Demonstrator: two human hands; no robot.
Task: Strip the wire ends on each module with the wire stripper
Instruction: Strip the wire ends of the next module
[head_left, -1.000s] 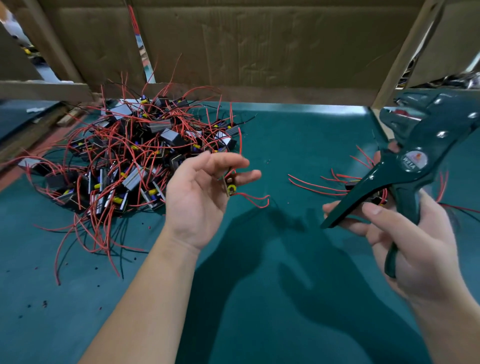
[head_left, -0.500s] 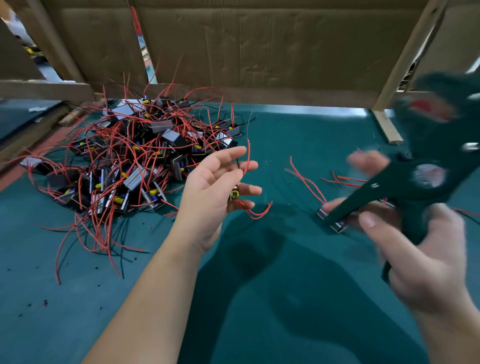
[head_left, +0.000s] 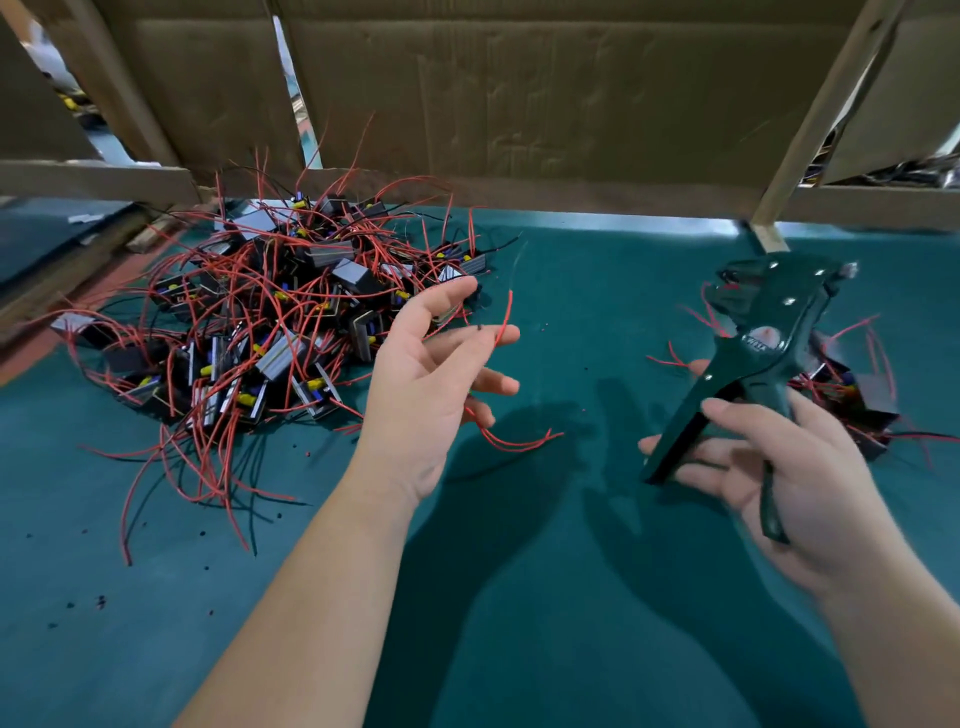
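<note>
Modules (head_left: 270, 322) lie in a big tangled pile on the far left of the green counter (head_left: 519, 597), dark blocks with grey and yellow parts, their red and black leads spilling out on all sides. We see a smaller heap (head_left: 852, 400) of the same parts on the right, partly behind the tool and blurred.

Our left hand (head_left: 436, 374) is raised just right of the pile, with the thumb and the upper fingers loosely spread. The lower fingers curl over a few red wires (head_left: 514, 441) that trail out beneath the hand. We cannot see what those wires are fastened to, since the fingers hide it. One of them rises past the fingertips, and a thin bare end stands above its red sleeve.

Our right hand (head_left: 800, 478) grips the stripper (head_left: 753, 353), a dark green tool held with its head up and tilted away from us. Its two handles stand apart: one lies across the fingers, the other sits in the palm, and the thumb rests over the front. The two hands are well apart.

Small dark specks (head_left: 98, 603) dot the near left of the counter. Brown cardboard (head_left: 519, 104) closes off the back, and a pale wooden slat (head_left: 815, 119) leans across it on the right.
</note>
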